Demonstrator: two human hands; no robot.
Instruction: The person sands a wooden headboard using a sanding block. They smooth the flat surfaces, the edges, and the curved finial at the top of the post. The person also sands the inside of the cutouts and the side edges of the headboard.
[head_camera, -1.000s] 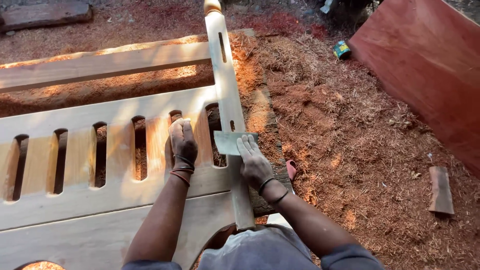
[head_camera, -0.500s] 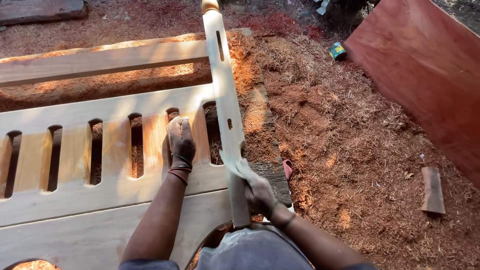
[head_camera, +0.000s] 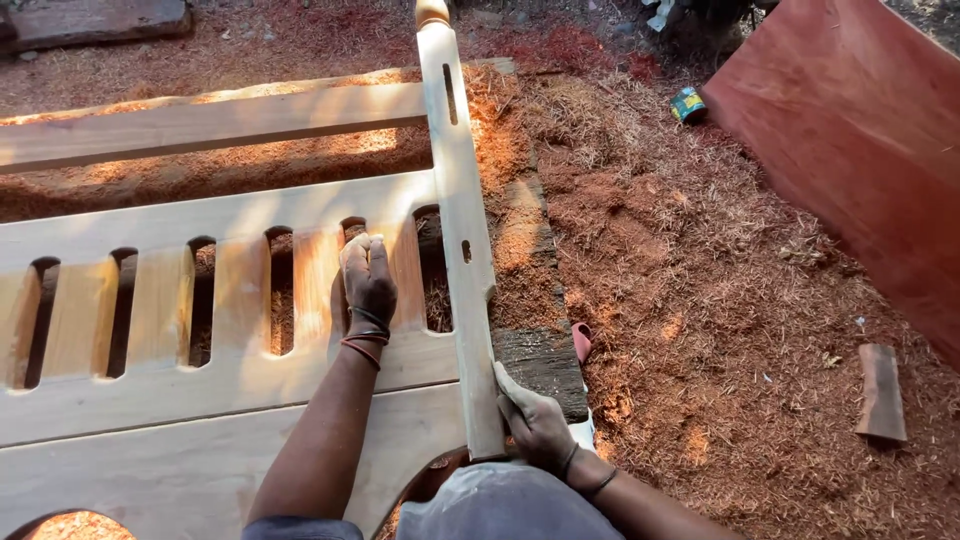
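Note:
A pale wooden slatted headboard lies flat on sawdust. Its turned corner post runs from the top of the view down to my body. My left hand rests flat, palm down, on a slat beside the post and holds nothing. My right hand presses against the right side of the post near its lower end. A pale abrasive sheet is folded under its fingers and mostly hidden.
Reddish sawdust covers the ground. A large red-brown board leans at the right, with a small green tin near it. A short wood offcut lies at the right. A dark timber block sits under the post.
My right hand slid with the sheet from the top of the post, down over its right edge, toward my body. The left hand stayed on the slat.

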